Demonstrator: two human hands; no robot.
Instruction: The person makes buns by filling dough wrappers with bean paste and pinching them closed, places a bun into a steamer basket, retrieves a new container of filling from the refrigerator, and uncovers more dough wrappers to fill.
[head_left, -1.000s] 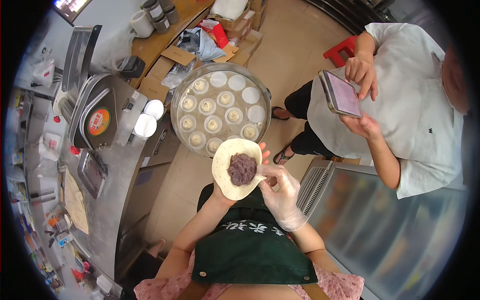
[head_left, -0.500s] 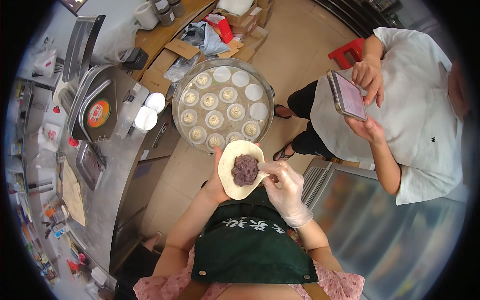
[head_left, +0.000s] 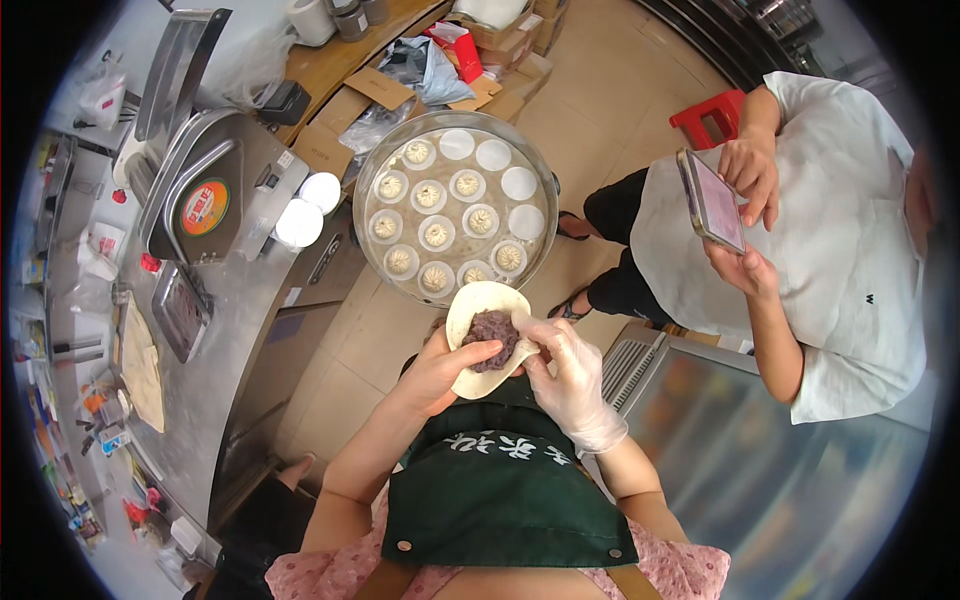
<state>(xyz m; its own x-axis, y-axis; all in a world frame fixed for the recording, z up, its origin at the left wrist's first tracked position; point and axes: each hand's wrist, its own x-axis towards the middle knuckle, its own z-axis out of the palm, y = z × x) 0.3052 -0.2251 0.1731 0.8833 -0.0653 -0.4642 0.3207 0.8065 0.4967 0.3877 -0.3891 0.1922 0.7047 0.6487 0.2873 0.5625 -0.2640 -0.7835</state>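
At frame centre, the bare left hand [head_left: 440, 372] cups a round dough wrapper [head_left: 484, 335], thumb pressed on its dark filling [head_left: 492, 326]. The gloved right hand [head_left: 570, 375] pinches the wrapper's right edge. The steamer tray [head_left: 543, 190] of buns sits just above, almost touching; open floor [head_left: 340, 350] lies left, beside the desk [head_left: 215, 330].

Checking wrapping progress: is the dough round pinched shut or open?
Open: the dough round lies flat in the left hand, dark filling exposed.
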